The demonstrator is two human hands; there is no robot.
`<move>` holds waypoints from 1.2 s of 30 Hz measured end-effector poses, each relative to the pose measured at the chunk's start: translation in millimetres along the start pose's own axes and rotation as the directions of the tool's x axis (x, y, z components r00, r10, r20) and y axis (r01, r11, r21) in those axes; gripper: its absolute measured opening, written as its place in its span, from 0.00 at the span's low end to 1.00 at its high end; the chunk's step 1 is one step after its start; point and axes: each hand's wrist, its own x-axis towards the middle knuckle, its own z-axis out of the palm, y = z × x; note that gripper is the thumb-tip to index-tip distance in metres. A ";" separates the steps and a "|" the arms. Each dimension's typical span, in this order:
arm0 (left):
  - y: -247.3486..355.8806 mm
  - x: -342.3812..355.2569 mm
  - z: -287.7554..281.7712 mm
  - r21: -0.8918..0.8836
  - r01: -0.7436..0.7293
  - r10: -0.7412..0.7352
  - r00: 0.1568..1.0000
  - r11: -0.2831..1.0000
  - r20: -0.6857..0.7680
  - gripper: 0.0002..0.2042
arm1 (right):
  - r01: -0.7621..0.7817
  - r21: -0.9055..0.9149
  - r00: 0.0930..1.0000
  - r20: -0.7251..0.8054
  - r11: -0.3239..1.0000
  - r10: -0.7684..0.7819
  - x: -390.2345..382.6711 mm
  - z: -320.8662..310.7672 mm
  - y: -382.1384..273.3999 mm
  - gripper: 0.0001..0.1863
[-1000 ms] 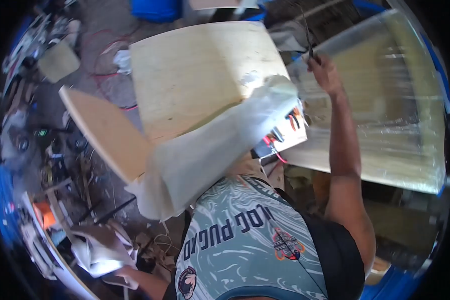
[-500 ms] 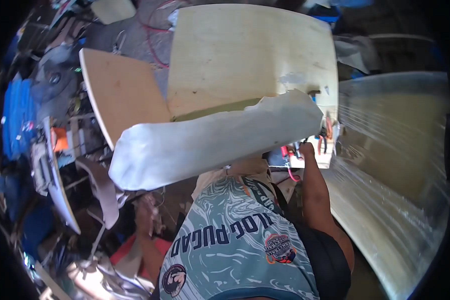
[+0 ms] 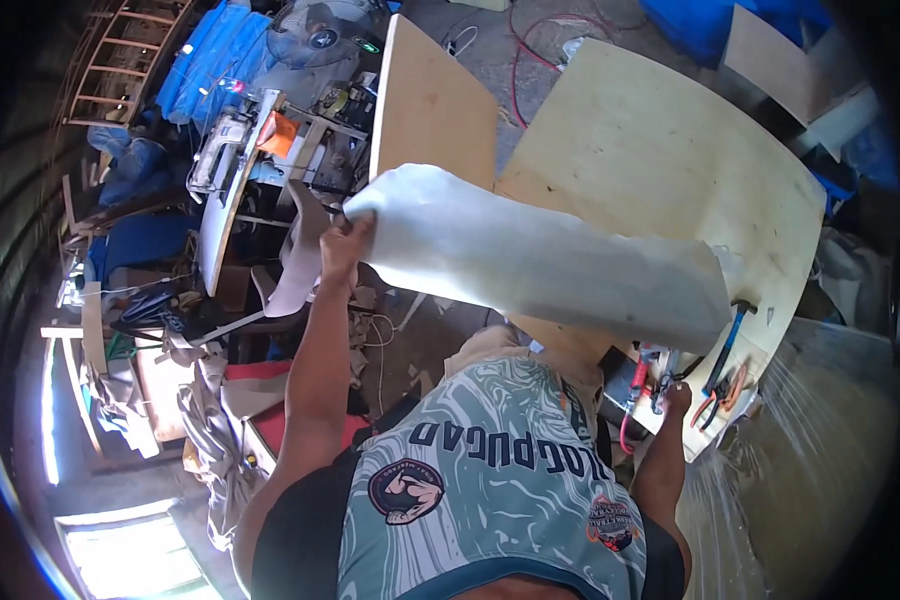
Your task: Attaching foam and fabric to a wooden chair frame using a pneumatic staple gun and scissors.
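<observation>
A long pale sheet-covered piece (image 3: 550, 250) with a ragged upper edge lies slantwise in front of me. My left hand (image 3: 344, 248) is closed on its left end, fingers at the edge. Past its right end, my right hand (image 3: 677, 399) reaches down among tools on the worktable, its fingers curled at a dark and silver tool (image 3: 660, 380) whose kind I cannot make out. Close by on its left is a red-handled tool (image 3: 641, 374) with a red hose. To its right lie a hammer (image 3: 728, 345) with a blue handle and orange-handled pliers (image 3: 732, 386).
The wooden worktable (image 3: 660, 150) stretches away under the piece. A wooden panel (image 3: 435, 100) stands at its left. On the right is a large plastic-wrapped piece (image 3: 820, 430). A sewing machine (image 3: 222, 150) and a fan (image 3: 320, 40) stand at the far left; red hose (image 3: 518, 60) crosses the floor.
My left hand has risen from low at my side to the piece's left end and taken hold there. My right hand stays among the tools. The view has turned and shifted left.
</observation>
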 end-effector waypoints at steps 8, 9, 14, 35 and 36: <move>-20.3 35.7 -4.8 0.056 -0.106 0.113 0.983 0.993 -0.144 0.14 | 0.303 0.306 0.901 -0.402 0.903 -0.166 -24.8 -9.0 -54.2 0.17; -17.9 38.3 1.6 0.031 -0.096 0.099 0.988 0.995 -0.122 0.14 | 0.144 0.503 0.947 -0.319 0.852 0.028 -25.9 -21.7 -53.5 0.16; -6.6 25.7 -17.1 -0.067 -0.093 0.098 0.992 0.993 0.075 0.12 | 0.409 0.298 0.663 -0.747 0.862 -0.056 -146.2 -120.2 -199.8 0.14; 22.4 44.2 -24.0 -0.300 -0.028 0.118 0.950 0.954 0.288 0.19 | 0.967 -0.205 -0.094 0.258 -0.150 -0.961 -408.5 -3.6 -618.2 0.31; 21.2 45.6 -27.8 -0.304 -0.024 0.115 0.952 0.952 0.285 0.19 | 0.966 -0.206 -0.096 0.265 -0.154 -0.959 -408.6 -3.2 -620.2 0.31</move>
